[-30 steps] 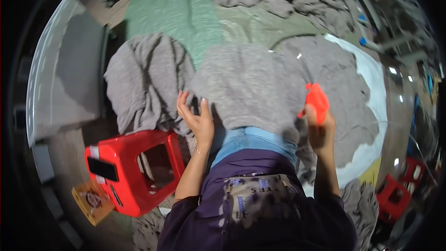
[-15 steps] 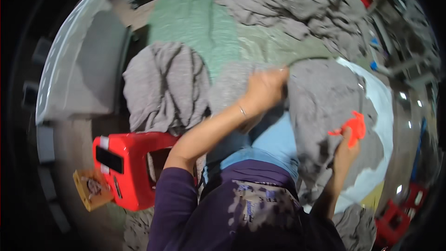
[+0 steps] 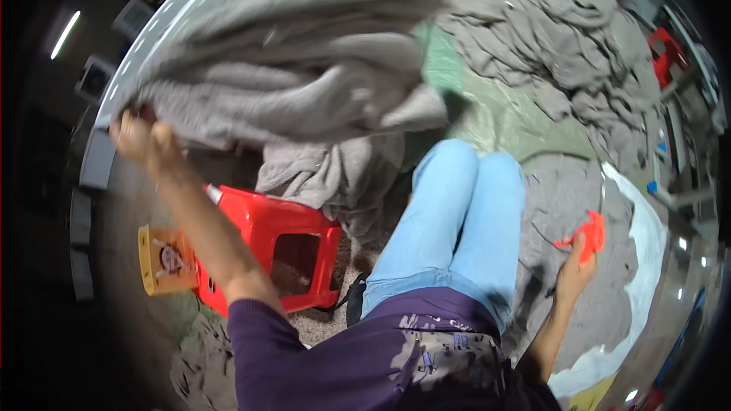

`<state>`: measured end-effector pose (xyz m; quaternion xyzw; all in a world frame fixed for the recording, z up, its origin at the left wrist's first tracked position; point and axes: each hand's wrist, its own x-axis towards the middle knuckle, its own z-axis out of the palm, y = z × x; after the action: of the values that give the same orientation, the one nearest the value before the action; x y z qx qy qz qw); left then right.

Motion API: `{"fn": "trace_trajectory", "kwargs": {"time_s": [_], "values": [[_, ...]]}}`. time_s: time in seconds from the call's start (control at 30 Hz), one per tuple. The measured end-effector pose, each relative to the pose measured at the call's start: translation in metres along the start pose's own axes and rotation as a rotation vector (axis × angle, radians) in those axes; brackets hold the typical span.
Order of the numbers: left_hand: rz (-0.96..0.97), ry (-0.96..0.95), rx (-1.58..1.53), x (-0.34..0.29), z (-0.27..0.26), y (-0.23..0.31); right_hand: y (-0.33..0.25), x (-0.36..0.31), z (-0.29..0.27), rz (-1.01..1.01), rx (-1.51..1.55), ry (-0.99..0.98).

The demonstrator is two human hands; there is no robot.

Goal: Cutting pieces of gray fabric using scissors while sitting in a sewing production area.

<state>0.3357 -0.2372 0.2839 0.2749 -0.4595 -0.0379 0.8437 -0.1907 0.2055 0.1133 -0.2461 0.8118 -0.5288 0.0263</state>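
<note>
A large piece of grey fabric [image 3: 297, 68] is spread in the air at the upper left, blurred by motion. My left hand [image 3: 143, 141] is closed on its near left corner, with the arm stretched out. My right hand [image 3: 575, 270] grips a small bright orange-red object [image 3: 592, 234], whose kind I cannot make out. Beneath that hand lies more grey fabric [image 3: 563, 198], with a pale white-blue sheet [image 3: 647, 228] along its right edge. Another grey cloth [image 3: 324, 171] hangs in folds below the raised piece. My knees in light blue jeans [image 3: 449, 205] are bare of fabric.
A red plastic stool [image 3: 263, 217] stands on my left, partly behind my forearm, with a yellow box [image 3: 162, 260] at its side. Crumpled grey fabric [image 3: 548, 38] is heaped at the far right on green sheeting [image 3: 487, 110]. A second red stool [image 3: 667, 57] stands beyond.
My left hand has swung from above my lap to the far left, lifting the grey fabric off my knees. My right hand keeps hold of the orange-red object. The view has shifted.
</note>
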Motion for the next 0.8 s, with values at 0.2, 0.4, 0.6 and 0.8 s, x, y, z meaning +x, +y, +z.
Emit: {"fn": "trace_trajectory", "kwargs": {"time_s": [0.2,0.4,0.6,0.8], "values": [[-0.38,-0.017,0.873,-0.074,-0.122,-0.027,0.043,0.029,0.005,-0.005,-0.072,0.104],[-0.454,0.516,0.939,-0.191,-0.114,-0.085,0.112,0.019,-0.063,0.329,-0.317,0.234],[-0.069,-0.381,0.618,-0.267,-0.022,-0.021,0.203,-0.003,-0.064,0.164,-0.595,0.236],[-0.454,-1.1,0.225,-0.424,0.022,0.082,0.217,-0.031,-0.004,-0.098,-0.624,-0.109]]}}
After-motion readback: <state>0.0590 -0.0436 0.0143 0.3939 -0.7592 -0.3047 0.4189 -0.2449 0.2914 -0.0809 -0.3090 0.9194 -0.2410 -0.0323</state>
